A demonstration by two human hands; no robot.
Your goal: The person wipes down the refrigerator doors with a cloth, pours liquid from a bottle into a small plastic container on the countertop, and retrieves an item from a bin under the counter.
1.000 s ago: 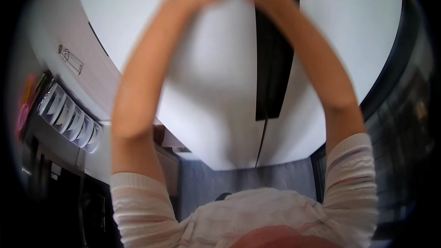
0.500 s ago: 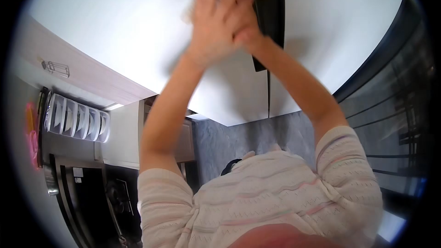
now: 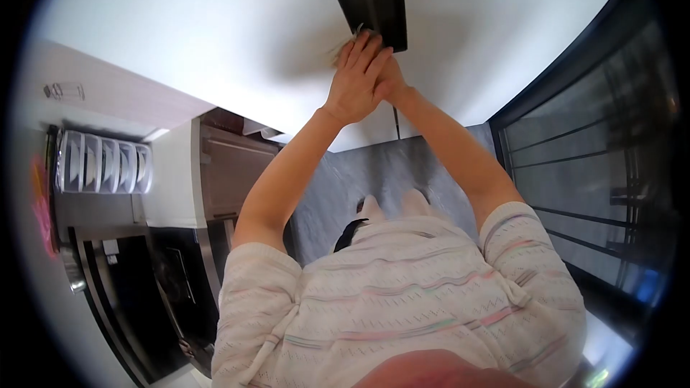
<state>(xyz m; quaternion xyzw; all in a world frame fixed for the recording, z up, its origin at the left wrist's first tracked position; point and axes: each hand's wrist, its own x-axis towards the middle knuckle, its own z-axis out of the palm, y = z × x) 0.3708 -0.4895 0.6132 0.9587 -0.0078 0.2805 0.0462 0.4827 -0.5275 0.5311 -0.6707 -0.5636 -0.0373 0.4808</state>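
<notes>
My left hand (image 3: 351, 88) and my right hand (image 3: 392, 77) are pressed together, one overlapping the other. Under their fingers is a pale cloth (image 3: 342, 53), of which only a crumpled edge shows on the left. They press it at the lower end of the long black handle strip (image 3: 375, 0) on a tall white double door (image 3: 237, 36). The right fingers are mostly hidden behind the left hand, and both arms are stretched forward.
Left of the door are a pale cabinet front (image 3: 122, 86), a rack of white plates (image 3: 104, 165) and a black built-in appliance (image 3: 129, 302). A dark-framed glass panel (image 3: 575, 151) stands on the right. Grey flooring (image 3: 323, 194) lies below.
Both hands have moved down along the black handle strip with the cloth, to its lower end. The view has shifted, so more of the floor and glass panel shows.
</notes>
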